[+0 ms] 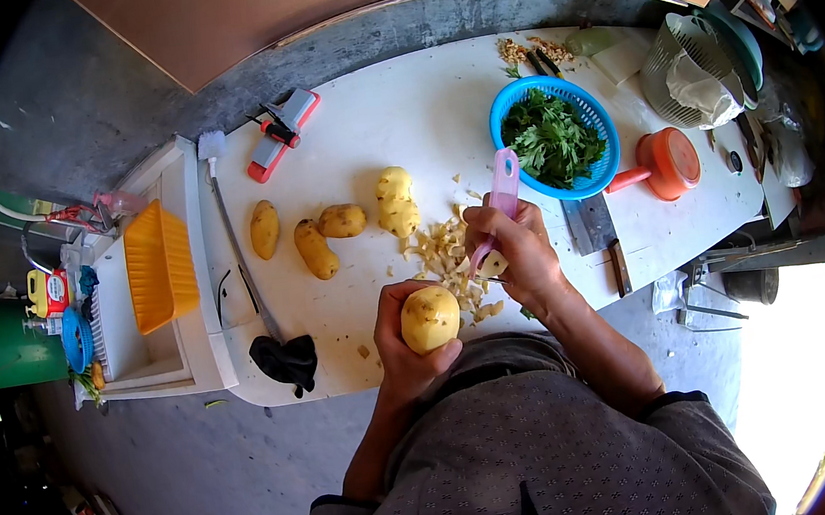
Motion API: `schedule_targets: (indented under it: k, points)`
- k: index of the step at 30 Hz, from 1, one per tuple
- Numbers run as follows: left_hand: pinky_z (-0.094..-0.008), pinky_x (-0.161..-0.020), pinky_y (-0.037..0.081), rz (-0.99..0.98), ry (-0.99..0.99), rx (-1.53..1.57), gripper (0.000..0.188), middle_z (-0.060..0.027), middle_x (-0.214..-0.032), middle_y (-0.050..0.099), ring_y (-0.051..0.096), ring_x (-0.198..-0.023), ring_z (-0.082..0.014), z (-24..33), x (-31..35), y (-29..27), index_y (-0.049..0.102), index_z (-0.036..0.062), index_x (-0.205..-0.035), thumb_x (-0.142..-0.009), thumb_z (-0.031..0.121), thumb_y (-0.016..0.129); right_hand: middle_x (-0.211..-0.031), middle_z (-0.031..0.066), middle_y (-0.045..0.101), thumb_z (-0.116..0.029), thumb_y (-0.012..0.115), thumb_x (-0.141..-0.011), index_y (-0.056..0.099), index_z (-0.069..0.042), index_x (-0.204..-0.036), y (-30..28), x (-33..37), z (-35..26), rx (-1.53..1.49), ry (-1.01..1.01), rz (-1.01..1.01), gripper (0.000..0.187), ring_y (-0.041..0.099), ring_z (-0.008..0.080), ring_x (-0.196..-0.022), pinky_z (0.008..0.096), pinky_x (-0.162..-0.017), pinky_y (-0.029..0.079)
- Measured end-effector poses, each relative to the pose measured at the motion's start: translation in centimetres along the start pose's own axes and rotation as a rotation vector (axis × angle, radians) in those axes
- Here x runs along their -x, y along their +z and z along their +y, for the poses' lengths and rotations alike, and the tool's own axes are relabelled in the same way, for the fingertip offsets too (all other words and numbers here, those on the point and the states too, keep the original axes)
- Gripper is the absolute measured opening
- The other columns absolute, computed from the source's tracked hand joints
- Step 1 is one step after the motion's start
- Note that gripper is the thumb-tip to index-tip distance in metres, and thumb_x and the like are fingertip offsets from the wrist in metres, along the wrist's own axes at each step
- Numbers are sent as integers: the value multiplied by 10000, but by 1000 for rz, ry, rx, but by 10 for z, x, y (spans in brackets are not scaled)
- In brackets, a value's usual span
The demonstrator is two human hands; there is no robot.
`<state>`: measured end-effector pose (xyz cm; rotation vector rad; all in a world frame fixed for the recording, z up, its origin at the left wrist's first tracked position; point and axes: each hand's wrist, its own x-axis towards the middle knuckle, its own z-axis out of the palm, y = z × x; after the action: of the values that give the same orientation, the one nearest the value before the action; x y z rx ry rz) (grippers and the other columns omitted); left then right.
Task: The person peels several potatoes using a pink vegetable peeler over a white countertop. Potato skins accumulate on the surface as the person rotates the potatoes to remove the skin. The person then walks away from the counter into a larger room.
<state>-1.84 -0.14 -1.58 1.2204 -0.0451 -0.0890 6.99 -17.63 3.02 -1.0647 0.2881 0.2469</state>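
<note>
In my left hand [398,356] is a peeled potato [429,319], fingers wrapped round it just over the table's near edge. My right hand [523,252] grips a pink peeler [505,185] to the right of that potato, apart from it. A heap of potato peelings [444,252] lies on the white table beyond both hands. Left of the heap are a knobbly pale yellow potato [395,202] and several brownish potatoes [316,251] with skin on.
A blue basket [611,154] holds leafy greens [552,138]; a cleaver [592,227] and an orange-red dipper [672,165] lie nearby. Leftward are a long-handled brush [231,210], black cloth [286,363], red-and-grey tool [283,133], and a sink [139,361] with a yellow-orange basket [157,267].
</note>
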Motion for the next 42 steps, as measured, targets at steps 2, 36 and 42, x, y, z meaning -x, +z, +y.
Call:
schedule_targets:
  k: [2,36,42]
  points:
    - [-324,-946,484,30,5,-45,611,-95,-1148,579,578,-1034,-153,-2,1,0,478,26,-1210,-664,4,751,-615,59,567,-91,666,-874,557,-41,-721,-4,-2,2,28,-70,-10,194,538,145,-507,289,-473,441]
    - [-352,-948,513,-44,295,-543,687,-129,-1170,595,613,-1070,-183,7,-4,8,486,14,-1207,-656,57,893,-669,47,666,-128,751,-858,681,7,-760,18,10,3,200,119,-192,182,616,107,-570,256,-520,480]
    - [-357,-958,511,-62,281,-504,684,-145,-1169,606,619,-1083,-192,9,-3,11,491,9,-1187,-641,60,900,-641,51,654,-120,746,-848,683,4,-723,14,9,4,139,200,-148,187,549,94,-494,242,-450,396]
